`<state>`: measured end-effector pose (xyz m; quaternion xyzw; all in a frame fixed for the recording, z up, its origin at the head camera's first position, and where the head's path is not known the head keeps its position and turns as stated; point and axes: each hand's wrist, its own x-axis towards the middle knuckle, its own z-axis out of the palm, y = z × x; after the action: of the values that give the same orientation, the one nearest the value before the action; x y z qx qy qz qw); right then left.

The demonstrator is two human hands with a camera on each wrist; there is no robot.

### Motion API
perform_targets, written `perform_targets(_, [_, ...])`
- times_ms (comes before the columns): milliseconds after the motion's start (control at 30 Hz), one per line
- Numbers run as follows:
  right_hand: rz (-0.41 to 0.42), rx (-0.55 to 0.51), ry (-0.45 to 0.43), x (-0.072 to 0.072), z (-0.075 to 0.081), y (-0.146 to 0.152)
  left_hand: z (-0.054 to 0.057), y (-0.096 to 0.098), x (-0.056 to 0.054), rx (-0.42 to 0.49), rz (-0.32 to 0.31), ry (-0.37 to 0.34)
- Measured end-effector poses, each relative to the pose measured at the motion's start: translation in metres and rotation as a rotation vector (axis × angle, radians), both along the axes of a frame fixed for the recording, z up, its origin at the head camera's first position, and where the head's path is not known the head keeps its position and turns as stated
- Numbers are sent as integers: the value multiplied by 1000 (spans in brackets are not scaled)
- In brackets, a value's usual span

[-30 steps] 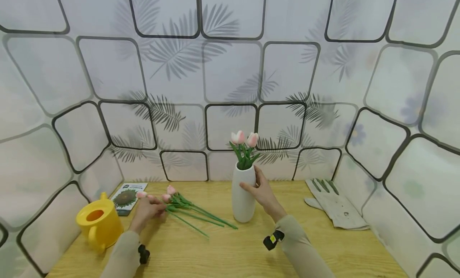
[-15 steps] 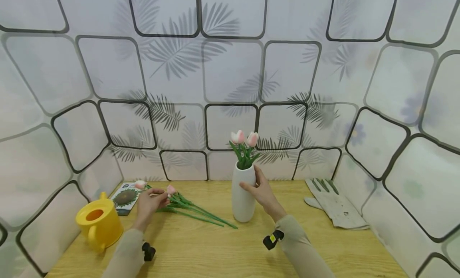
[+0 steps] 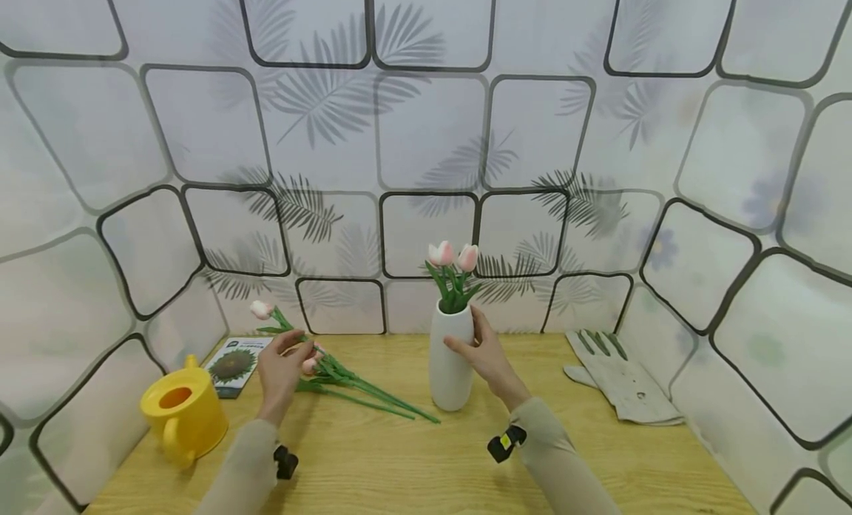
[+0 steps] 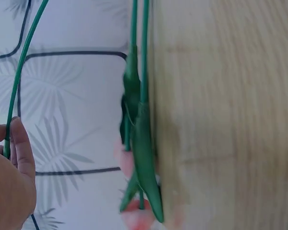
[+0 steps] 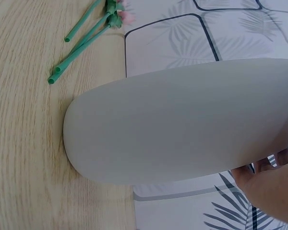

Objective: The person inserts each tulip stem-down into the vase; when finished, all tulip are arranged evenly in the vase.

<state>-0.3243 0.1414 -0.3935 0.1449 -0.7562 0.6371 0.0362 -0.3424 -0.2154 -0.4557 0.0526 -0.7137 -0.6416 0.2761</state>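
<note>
My left hand [image 3: 282, 367] pinches the green stem of a pink-and-white tulip [image 3: 262, 309], raised above the table with its bloom to the upper left. In the left wrist view, the held stem [image 4: 21, 67] passes between thumb and fingers. Under and right of that hand lie several more tulips [image 3: 359, 388], their blooms partly hidden by it. My right hand [image 3: 491, 363] grips the upper right side of a white vase [image 3: 450, 367], thumb in front. Two pink-and-white tulips [image 3: 452, 257] stand in the vase, which is upright on the table.
At the left stands a yellow watering can [image 3: 183, 419]. Behind it lies a seed packet [image 3: 233, 367] with a sunflower-like picture. A pale gardening glove [image 3: 626, 382] lies at the right. Patterned walls [image 3: 426, 234] enclose the wooden table [image 3: 413, 470] at the back and sides.
My left hand has lifted one tulip off the table, bringing it up and slightly right. The right hand and the vase have stayed in place.
</note>
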Motion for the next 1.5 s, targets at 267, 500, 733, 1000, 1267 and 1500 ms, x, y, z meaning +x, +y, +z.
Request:
perform_targets(267, [2, -8, -4, -1, -1, 2, 24, 21, 3, 106, -29, 54])
perform_targets(500, [4, -7, -2, -2, -1, 0, 46, 38, 1, 338, -19, 222])
perform_targets(733, [6, 1, -4, -3, 0, -3, 70, 50, 1, 393, -6, 258])
perform_targets(1000, [-5, -25, 5, -17, -14, 0, 102, 69, -4, 478, -55, 319])
perform_targets(1267, [-29, -15, 23, -27, -27, 0, 115, 86, -7, 510, -66, 346])
perform_targets(1500, [-34, -25, 18, -24, -26, 0, 119, 95, -13, 536, -70, 361])
